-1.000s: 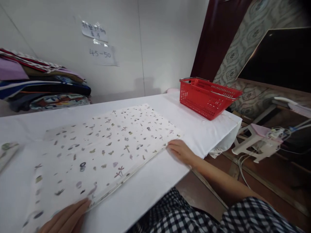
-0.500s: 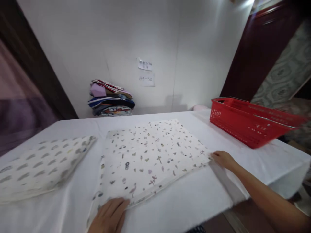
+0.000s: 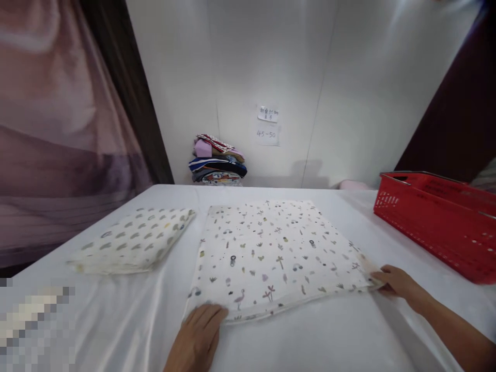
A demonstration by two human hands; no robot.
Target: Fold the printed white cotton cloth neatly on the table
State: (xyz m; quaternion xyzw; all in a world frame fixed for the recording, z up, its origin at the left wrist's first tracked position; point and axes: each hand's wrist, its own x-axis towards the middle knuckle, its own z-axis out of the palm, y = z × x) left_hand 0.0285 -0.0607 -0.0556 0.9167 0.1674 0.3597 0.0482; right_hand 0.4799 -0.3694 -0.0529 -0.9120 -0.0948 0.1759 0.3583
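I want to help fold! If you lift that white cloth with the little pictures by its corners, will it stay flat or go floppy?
Probably floppy: the patterned cloth lies limp and thin on the table. It looks light, in folded layers that could slide apart. The left hand and right hand sit at its near corners.
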